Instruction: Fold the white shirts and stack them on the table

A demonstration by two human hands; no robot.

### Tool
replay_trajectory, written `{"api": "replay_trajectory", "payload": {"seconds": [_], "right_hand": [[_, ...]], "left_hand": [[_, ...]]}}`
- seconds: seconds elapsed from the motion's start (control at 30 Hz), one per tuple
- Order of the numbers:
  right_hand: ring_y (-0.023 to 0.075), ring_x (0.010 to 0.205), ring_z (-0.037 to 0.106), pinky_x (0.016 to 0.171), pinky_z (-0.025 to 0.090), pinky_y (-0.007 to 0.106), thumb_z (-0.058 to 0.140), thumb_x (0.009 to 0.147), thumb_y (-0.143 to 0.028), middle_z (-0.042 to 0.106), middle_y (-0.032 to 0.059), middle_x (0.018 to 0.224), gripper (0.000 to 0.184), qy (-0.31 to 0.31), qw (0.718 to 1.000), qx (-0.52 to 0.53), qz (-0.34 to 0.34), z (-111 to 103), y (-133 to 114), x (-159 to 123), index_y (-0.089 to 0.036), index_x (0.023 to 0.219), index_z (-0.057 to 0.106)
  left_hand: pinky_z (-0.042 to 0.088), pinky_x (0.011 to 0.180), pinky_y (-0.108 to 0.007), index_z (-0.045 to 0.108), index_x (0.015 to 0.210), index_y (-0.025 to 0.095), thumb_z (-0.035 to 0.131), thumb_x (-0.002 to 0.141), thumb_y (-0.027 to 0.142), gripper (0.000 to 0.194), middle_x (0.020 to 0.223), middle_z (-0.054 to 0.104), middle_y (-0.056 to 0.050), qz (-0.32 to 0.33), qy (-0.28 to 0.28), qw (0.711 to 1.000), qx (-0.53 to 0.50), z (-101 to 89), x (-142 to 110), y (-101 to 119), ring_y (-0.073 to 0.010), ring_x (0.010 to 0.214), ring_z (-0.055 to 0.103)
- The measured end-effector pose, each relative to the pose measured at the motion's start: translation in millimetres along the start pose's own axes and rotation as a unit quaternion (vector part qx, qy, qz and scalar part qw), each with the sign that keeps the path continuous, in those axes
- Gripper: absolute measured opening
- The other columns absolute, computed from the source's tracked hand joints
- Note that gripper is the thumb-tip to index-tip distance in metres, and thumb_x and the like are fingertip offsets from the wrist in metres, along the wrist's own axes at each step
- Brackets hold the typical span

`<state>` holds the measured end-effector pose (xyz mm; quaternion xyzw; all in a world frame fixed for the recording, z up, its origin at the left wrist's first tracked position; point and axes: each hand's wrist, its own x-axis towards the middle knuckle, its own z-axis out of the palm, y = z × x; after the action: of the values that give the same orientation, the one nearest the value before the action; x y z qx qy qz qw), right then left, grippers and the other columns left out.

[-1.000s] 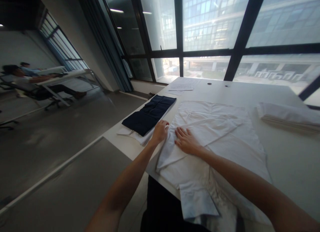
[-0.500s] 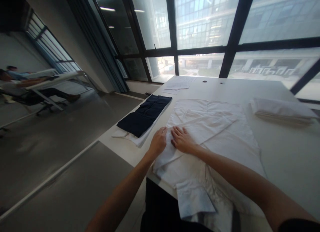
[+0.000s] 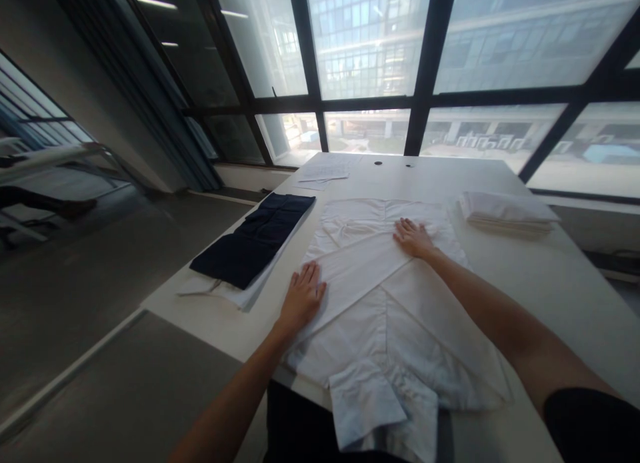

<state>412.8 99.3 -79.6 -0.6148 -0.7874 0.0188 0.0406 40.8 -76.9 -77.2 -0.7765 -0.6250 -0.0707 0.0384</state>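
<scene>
White table (image 3: 525,276): white shirt (image 3: 390,303), navy cloth (image 3: 255,240), folded white stack (image 3: 505,210), papers (image 3: 325,172).

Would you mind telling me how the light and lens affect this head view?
Head view: bright windows backlight the room, leaving the floor dim; the white shirt stays readable; the window frames bow and lean from wide-angle distortion.

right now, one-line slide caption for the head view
Both hands, left and right, flat on a white shirt beside a navy garment.

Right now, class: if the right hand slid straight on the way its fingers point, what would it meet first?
Probably more of the white shirt, near its far edge; the right hand lies flat, pointing toward the window.
</scene>
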Motion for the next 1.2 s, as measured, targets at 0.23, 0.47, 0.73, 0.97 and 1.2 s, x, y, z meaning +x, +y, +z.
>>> {"api": "replay_trajectory", "payload": {"seconds": [0.23, 0.47, 0.73, 0.97, 1.2], "right_hand": [[0.0299, 0.156, 0.019, 0.123, 0.021, 0.055, 0.027, 0.104, -0.036, 0.020, 0.0185, 0.169, 0.063, 0.130, 0.989, 0.027, 0.067, -2.3, -8.4, -32.5, -0.008, 0.161, 0.030], [0.0315, 0.156, 0.021, 0.122, 0.022, 0.056, 0.028, 0.105, -0.046, 0.027, 0.0195, 0.167, 0.065, 0.058, 0.994, 0.021, 0.086, 23.4, -19.2, -144.1, -0.011, 0.160, 0.033], [0.0294, 0.156, 0.020, 0.124, 0.020, 0.055, 0.024, 0.105, -0.050, 0.024, 0.0161, 0.169, 0.066, 0.041, 0.997, 0.006, 0.061, 15.6, 21.7, -109.9, -0.016, 0.160, 0.034], [0.0312, 0.156, 0.021, 0.123, 0.020, 0.057, 0.022, 0.104, -0.051, 0.023, 0.0184, 0.168, 0.069, 0.022, 0.999, 0.007, 0.045, 11.0, 49.7, -40.0, -0.014, 0.161, 0.032], [0.0307, 0.155, 0.023, 0.123, 0.020, 0.057, 0.023, 0.105, -0.048, 0.027, 0.0182, 0.167, 0.065, 0.035, 0.999, 0.014, 0.033, 9.9, 48.4, -38.6, -0.013, 0.159, 0.037]], "left_hand": [[0.030, 0.122, -0.056, 0.040, 0.156, 0.009, 0.033, 0.106, 0.037, 0.058, 0.163, 0.037, -0.015, -0.004, 0.001, 1.000, 0.001, -2.2, -0.8, 2.5, -0.0296, 0.153, 0.031], [0.028, 0.122, -0.057, 0.040, 0.156, 0.010, 0.032, 0.106, 0.037, 0.058, 0.164, 0.035, -0.015, -0.025, -0.008, 1.000, 0.010, -4.3, -10.1, 4.1, -0.0299, 0.154, 0.029], [0.026, 0.121, -0.062, 0.039, 0.157, 0.013, 0.033, 0.105, 0.036, 0.057, 0.164, 0.035, -0.017, -0.042, -0.008, 0.999, 0.009, 1.7, 27.0, 15.2, -0.0319, 0.153, 0.030], [0.019, 0.119, -0.070, 0.043, 0.154, 0.008, 0.034, 0.104, 0.031, 0.056, 0.159, 0.040, -0.024, -0.033, -0.016, 0.999, 0.038, -2.9, 95.1, 28.6, -0.0368, 0.150, 0.035], [0.024, 0.124, -0.057, 0.036, 0.159, 0.018, 0.033, 0.107, 0.042, 0.057, 0.168, 0.027, -0.011, 0.114, -0.063, 0.991, -0.020, 11.2, 88.3, 69.6, -0.0334, 0.156, 0.022]]}}
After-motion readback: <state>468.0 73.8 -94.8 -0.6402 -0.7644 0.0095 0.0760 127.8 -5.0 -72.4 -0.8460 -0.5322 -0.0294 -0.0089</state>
